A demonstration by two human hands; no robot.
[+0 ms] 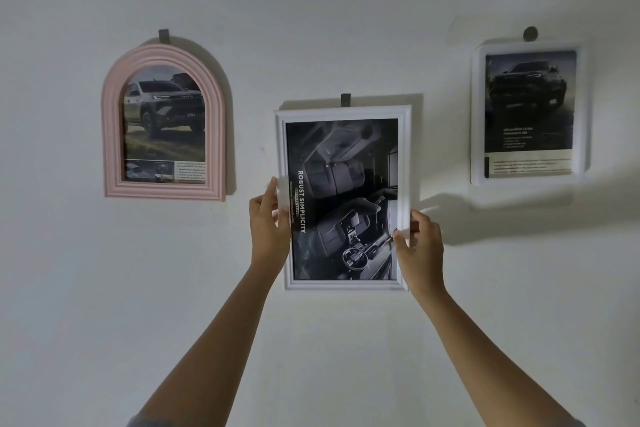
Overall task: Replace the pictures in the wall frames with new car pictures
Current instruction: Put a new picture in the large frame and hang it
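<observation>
White wall (329, 10) behind two raised hands. Between them, the white rectangular frame (343, 113) with its dark car-interior picture (343, 198). The left hand (268, 229) grips its left edge and the right hand (420, 246) pinches its right edge. A pink arched frame (112, 135) hangs up-left of the hands, a rounded white frame (478, 114) up-right. A grey hook (345, 100) sits above them.

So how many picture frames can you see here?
3: the pink arched frame at left, the middle white frame held by left hand and right hand, the rounded white frame at right.
</observation>
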